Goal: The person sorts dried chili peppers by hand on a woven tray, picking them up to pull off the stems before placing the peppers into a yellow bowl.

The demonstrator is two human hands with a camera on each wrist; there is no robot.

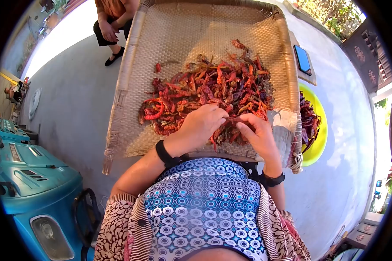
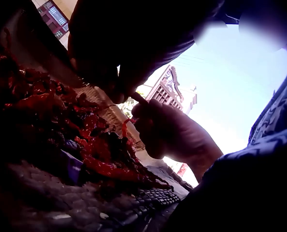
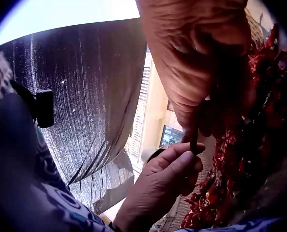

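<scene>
A broad heap of dried red chili peppers (image 1: 204,87) lies on a woven tray (image 1: 183,30) in front of me. Over the heap's near edge, my left hand (image 1: 203,125) and right hand (image 1: 259,134) meet with fingertips close together. Between them they pinch one slim dark-red dried chili (image 1: 233,119). The right wrist view shows this chili (image 3: 194,135) running from the fingers of one hand to the thumb and forefinger of the other. In the left wrist view my left hand is a dark shape, and the right hand (image 2: 170,128) grips the chili's end.
To the tray's right, a yellow-green basin (image 1: 319,145) holds more dried chilies, with a phone (image 1: 302,59) lying above it. A teal vehicle (image 1: 35,182) with a headlight stands at the left. Beyond the tray's far left corner sits another person (image 1: 113,21).
</scene>
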